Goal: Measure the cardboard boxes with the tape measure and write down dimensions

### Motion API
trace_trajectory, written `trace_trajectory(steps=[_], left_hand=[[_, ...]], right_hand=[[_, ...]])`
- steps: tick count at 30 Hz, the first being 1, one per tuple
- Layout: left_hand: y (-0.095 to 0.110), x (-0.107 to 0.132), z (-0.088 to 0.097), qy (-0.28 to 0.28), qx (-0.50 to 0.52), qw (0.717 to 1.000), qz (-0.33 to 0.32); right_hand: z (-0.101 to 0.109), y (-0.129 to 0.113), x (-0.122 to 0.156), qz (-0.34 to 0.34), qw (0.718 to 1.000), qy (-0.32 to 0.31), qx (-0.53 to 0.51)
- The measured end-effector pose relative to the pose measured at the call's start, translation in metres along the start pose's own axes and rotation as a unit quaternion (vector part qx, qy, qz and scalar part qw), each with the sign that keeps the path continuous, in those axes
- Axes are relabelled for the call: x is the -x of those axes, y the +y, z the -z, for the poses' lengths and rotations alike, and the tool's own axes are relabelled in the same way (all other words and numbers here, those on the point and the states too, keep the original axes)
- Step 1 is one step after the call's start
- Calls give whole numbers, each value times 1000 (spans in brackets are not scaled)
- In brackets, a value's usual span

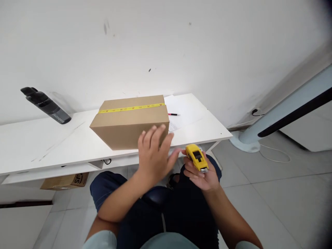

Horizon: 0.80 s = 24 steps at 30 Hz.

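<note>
A yellow tape measure [196, 157] with a black lock button rests in my right hand [204, 178], the fingers curled around its underside. My left hand [155, 155] is raised in front of the cardboard box [116, 135], palm down with its fingers spread; it holds nothing. Its thumb points toward the tape measure, and whether the two touch I cannot tell. Yellow printed tape runs along the top of the closed box, which sits on the white bench [77, 145]. The left hand hides the box's near right corner.
Right of the box lie white paper sheets [186, 103] and a red and black pen [173, 114]. A dark bottle [46, 105] leans at the left. Another carton [66, 181] is under the bench. A pale blue column [285, 107] stands on the floor at right.
</note>
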<state>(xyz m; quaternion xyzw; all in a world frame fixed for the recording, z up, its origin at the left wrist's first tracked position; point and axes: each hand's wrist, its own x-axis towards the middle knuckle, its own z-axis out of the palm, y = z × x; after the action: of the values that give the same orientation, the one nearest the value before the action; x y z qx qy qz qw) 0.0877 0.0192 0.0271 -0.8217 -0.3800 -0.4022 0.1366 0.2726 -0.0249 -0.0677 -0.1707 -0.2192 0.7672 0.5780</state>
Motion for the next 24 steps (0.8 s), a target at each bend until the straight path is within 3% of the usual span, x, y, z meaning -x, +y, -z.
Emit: trace_trajectory(steps=[4, 6, 8, 11, 16, 20, 22, 24], left_hand=[[-1, -72, 1, -112, -105, 985, 73], [-6, -92, 1, -170, -128, 973, 92], [-15, -96, 3, -209, -139, 964, 87], [-38, -78, 19, -219, -135, 966, 25], [-97, -45, 74, -229, -47, 967, -97], [-140, -24, 116, -200, -34, 978, -53], [-147, -8, 130, -151, -42, 988, 3], [-141, 9, 136, -85, -42, 995, 29]], right_hand=[[20, 40, 4, -107, 988, -58, -93], [28, 58, 6, -143, 980, -68, -123], [33, 68, 9, -172, 974, -71, -127], [36, 69, 13, -213, 968, -91, -101], [44, 56, 15, -195, 970, -122, -77], [38, 43, 8, -155, 981, -109, -39], [27, 36, 1, -136, 986, -93, -3], [9, 34, -10, -121, 989, -75, 42]])
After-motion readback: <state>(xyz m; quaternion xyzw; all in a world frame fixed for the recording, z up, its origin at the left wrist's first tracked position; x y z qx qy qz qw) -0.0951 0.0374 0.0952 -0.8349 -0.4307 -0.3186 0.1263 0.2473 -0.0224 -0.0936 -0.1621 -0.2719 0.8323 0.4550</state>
